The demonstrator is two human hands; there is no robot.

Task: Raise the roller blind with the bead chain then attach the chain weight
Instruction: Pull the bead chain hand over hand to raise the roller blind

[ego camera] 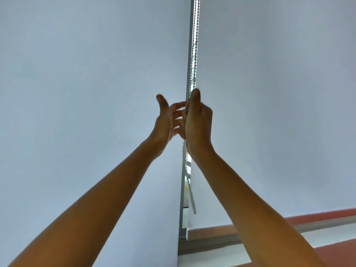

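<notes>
We are reaching both bare arms up toward the narrow gap between two pale roller blinds. Our right hand point(198, 120) is curled closed around the bead chain point(195, 60), thumb pointing straight up along it, gripping it where the chain is coming down out of the gap beside the grey window frame post point(189, 45). Our left hand point(169, 118) is standing just beside it with the thumb raised and the fingers point(178, 107) spread loosely toward the right hand — we cannot tell whether they are touching the chain, since the right hand is hiding that spot.

Above the right hand the chain is running up in two strands to the top edge of the view. Below the wrist it is hanging down along the post, its lower end blurred and swinging free over the gap.

The left blind point(86, 74) is filling the whole left side and reaching to the bottom edge of the view. The right blind point(279, 93) is ending lower right, its bottom edge lying just above a grey sill point(212, 240) — beyond that, reddish-brown floor point(337, 249) is showing in the bottom right corner.
</notes>
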